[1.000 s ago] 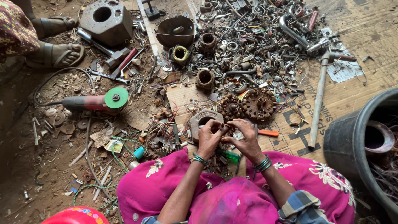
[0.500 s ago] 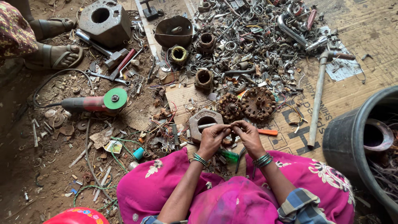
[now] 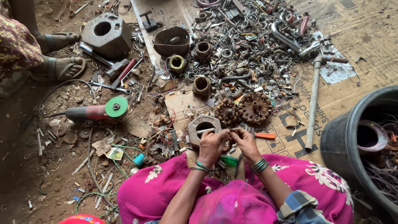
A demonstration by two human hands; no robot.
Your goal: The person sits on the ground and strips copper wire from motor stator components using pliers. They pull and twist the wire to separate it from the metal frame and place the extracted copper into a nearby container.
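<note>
Left hand: closed on a thin grey metal rod.
Right hand: closed, its hold cannot be told.
Far: grey hexagonal metal housing, touched by rod.

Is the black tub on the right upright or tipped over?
Upright: the black tub has its open mouth facing up, with wire scrap and a metal ring inside.

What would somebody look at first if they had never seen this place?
Probably the big heap of metal scrap spread over the cardboard at the top, with two rusty toothed wheels lying at its near edge. Next, the bright pink cloth across the person's lap at the bottom, where the left hand and right hand meet over a small metal piece. Off to the left, a red grinder with a green disc lies on the dirt.
</note>
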